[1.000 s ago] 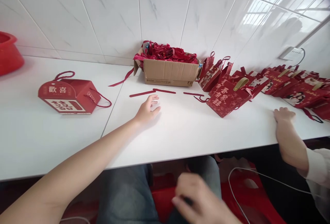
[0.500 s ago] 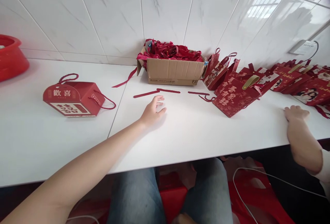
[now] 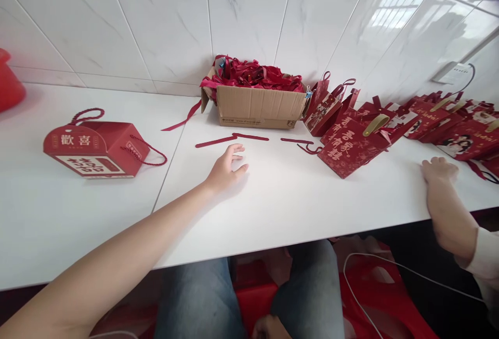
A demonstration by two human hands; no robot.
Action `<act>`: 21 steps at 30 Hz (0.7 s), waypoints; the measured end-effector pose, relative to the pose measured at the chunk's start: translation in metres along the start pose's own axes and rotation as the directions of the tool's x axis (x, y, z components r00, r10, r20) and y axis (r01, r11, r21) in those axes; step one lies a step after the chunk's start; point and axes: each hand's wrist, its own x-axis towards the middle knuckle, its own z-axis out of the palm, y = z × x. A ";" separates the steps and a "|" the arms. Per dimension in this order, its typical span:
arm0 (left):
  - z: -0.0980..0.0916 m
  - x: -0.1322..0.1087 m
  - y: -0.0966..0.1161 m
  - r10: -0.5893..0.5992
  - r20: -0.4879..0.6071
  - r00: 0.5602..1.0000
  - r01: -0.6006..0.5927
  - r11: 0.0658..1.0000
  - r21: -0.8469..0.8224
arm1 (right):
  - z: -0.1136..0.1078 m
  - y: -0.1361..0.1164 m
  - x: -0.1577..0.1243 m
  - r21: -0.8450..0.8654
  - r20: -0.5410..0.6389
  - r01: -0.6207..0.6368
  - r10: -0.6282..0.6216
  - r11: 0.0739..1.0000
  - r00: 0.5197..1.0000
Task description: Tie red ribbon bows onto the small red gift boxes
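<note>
My left hand [image 3: 226, 168] rests on its side on the white table, thumb and fingers apart, holding nothing. Just beyond its fingertips lie dark red ribbon strips [image 3: 249, 137]; another strip [image 3: 296, 141] is farther right, beside a dark cord. Low in the view, at my lap, part of my right hand [image 3: 270, 327] shows; the frame edge cuts it off and its fingers are unclear. A red gift box [image 3: 117, 149] with rope handles stands left of my left arm. To the right, a red paper gift bag [image 3: 345, 146] leans over on the table.
A cardboard box [image 3: 259, 106] full of red ribbons sits against the tiled wall. More red gift bags [image 3: 460, 139] crowd the right side, near a co-worker's hand [image 3: 440, 170] on the table. A red plastic tub [image 3: 10, 87] is at the far left.
The view has turned slightly to the right, so things appear shifted left. A little more of my right hand shows at my lap. My left hand keeps its pose on the table.
</note>
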 end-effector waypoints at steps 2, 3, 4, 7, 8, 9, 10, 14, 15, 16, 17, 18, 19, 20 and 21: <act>0.000 0.000 0.001 0.004 0.003 1.000 -0.004 1.000 0.006 | -0.002 -0.014 0.007 -0.079 0.023 0.070 -0.069 0.994 0.997; 0.000 0.000 0.001 0.005 0.005 1.000 -0.005 1.000 0.009 | -0.002 -0.024 0.012 -0.122 0.054 0.112 -0.107 0.986 0.993; 0.000 0.000 0.001 0.005 0.006 1.000 -0.005 1.000 0.011 | -0.001 -0.037 0.016 -0.159 0.096 0.152 -0.138 0.975 0.986; -0.001 0.000 0.002 0.002 0.002 1.000 -0.002 1.000 0.012 | 0.017 -0.083 0.026 -0.265 0.268 0.273 -0.201 0.925 0.942; -0.001 0.000 0.001 0.000 0.000 1.000 0.000 1.000 0.012 | 0.028 -0.100 0.026 -0.284 0.358 0.333 -0.222 0.899 0.907; 0.000 0.000 0.001 -0.001 -0.003 1.000 0.001 1.000 0.011 | 0.042 -0.117 0.024 -0.306 0.410 0.363 -0.222 0.880 0.885; 0.001 0.000 0.000 -0.002 -0.004 1.000 0.002 1.000 0.014 | 0.059 -0.134 0.021 -0.317 0.480 0.407 -0.225 0.857 0.848; 0.001 0.000 0.005 0.066 -0.040 0.997 -0.061 0.990 0.127 | 0.138 -0.201 0.000 -0.309 0.686 0.537 -0.207 0.785 0.698; -0.002 -0.001 0.009 0.128 -0.065 0.990 -0.112 0.972 0.206 | 0.158 -0.216 -0.006 -0.297 0.679 0.519 -0.204 0.802 0.705; -0.008 -0.001 0.015 0.207 -0.099 0.973 -0.169 0.938 0.302 | 0.178 -0.231 -0.011 -0.291 0.653 0.493 -0.206 0.820 0.729; -0.016 -0.003 0.021 0.301 -0.132 0.944 -0.225 0.885 0.408 | 0.195 -0.246 -0.015 -0.264 0.649 0.483 -0.217 0.835 0.729; -0.027 -0.005 0.029 0.393 -0.173 0.903 -0.259 0.820 0.510 | 0.212 -0.259 -0.019 -0.256 0.620 0.452 -0.214 0.854 0.755; -0.041 -0.008 0.036 0.455 -0.239 0.858 -0.245 0.772 0.587 | 0.228 -0.271 -0.022 -0.238 0.604 0.434 -0.218 0.869 0.767; -0.057 -0.011 0.041 0.487 -0.302 0.820 -0.200 0.736 0.646 | 0.243 -0.281 -0.026 -0.223 0.587 0.412 -0.216 0.883 0.780; -0.074 -0.016 0.045 0.485 -0.368 0.793 -0.114 0.712 0.693 | 0.257 -0.289 -0.029 -0.211 0.574 0.392 -0.211 0.895 0.791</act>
